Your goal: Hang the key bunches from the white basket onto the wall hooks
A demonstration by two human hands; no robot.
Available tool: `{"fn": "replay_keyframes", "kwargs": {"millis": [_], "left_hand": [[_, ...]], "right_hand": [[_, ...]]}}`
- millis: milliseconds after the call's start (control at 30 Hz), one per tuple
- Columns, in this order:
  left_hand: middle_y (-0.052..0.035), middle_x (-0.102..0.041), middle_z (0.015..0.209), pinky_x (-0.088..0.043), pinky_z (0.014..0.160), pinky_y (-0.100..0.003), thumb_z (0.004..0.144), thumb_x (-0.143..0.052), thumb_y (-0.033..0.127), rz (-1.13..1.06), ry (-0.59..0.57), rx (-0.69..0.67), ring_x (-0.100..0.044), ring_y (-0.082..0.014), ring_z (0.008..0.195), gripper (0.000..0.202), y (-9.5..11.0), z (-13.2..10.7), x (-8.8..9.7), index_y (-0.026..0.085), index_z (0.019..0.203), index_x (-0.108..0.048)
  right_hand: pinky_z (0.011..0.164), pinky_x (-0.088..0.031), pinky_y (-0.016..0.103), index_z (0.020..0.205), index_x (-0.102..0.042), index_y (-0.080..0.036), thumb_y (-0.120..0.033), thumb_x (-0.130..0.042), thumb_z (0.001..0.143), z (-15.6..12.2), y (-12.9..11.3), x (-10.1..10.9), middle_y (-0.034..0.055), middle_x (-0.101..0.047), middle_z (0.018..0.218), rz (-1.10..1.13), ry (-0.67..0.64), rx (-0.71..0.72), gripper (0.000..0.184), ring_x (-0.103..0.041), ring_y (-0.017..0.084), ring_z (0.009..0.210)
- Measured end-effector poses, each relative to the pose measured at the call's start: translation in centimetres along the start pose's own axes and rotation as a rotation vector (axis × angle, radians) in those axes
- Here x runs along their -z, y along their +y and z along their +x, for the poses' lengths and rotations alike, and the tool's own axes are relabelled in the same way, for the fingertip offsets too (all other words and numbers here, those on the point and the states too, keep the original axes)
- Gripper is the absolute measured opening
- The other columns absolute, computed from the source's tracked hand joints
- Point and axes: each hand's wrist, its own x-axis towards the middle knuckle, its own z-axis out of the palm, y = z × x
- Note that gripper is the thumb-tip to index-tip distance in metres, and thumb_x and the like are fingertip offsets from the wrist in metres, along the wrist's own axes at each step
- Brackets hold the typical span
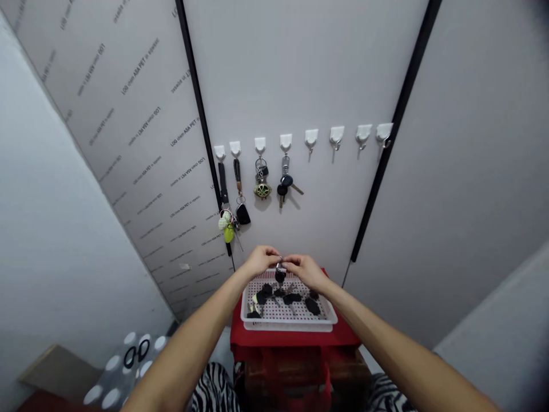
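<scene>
Both hands meet over a white perforated tray. My left hand and my right hand pinch the ring of a black key that dangles between them above the tray. Several other black keys lie in the tray. On the wall above runs a row of white hooks. The four left hooks carry key bunches; the four right hooks hang bare.
The tray rests on a red-covered stand against the wall. A grey spotted cushion and a cardboard piece lie at lower left. Black vertical strips divide the wall panels. Zebra-print fabric shows at the bottom.
</scene>
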Motion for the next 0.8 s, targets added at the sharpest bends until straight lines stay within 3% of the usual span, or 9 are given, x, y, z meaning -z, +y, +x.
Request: {"fn": "replay_keyframes", "kwargs": {"millis": [267, 467, 600, 800], "left_hand": [[0.0054, -0.043, 0.043, -0.032, 0.043, -0.017, 0.057, -0.048, 0.010, 0.037, 0.054, -0.108, -0.038, -0.0027, 0.039, 0.003, 4.0, 1.3, 0.3, 0.010, 0.058, -0.050], [-0.0020, -0.055, 0.068, -0.040, 0.059, -0.018, 0.056, -0.047, 0.005, 0.028, 0.228, -0.441, -0.049, -0.0056, 0.060, 0.020, 9.1, 3.2, -0.6, 0.010, 0.075, -0.051], [-0.0056, -0.056, 0.083, -0.040, 0.070, -0.022, 0.060, -0.043, 0.006, 0.093, 0.275, -0.631, -0.051, -0.0086, 0.074, 0.027, 13.1, 3.8, -1.2, 0.011, 0.085, -0.050], [-0.0065, -0.055, 0.091, -0.039, 0.074, -0.021, 0.060, -0.040, 0.003, 0.109, 0.281, -0.657, -0.050, -0.0099, 0.081, 0.034, 17.9, 4.7, -1.7, 0.010, 0.092, -0.049]], "right_hand": [[0.045, -0.034, 0.019, 0.060, -0.050, -0.012, -0.030, -0.047, 0.058, 1.4, -3.3, 2.1, -0.0035, -0.046, 0.048, 0.115, 0.149, -0.004, 0.018, -0.041, 0.005, 0.043], [0.045, -0.036, 0.019, 0.058, -0.047, -0.014, -0.031, -0.048, 0.056, 3.4, -7.8, 6.4, -0.0035, -0.048, 0.045, 0.182, 0.311, 0.126, 0.017, -0.043, 0.005, 0.042], [0.044, -0.036, 0.018, 0.058, -0.047, -0.014, -0.029, -0.050, 0.057, 4.9, -11.0, 9.4, -0.0040, -0.047, 0.045, 0.210, 0.410, 0.239, 0.016, -0.044, 0.005, 0.042], [0.039, -0.035, 0.015, 0.057, -0.044, -0.013, -0.021, -0.048, 0.062, 6.9, -14.7, 12.3, -0.0033, -0.049, 0.049, 0.319, 0.507, 0.255, 0.010, -0.043, 0.003, 0.040]]}}
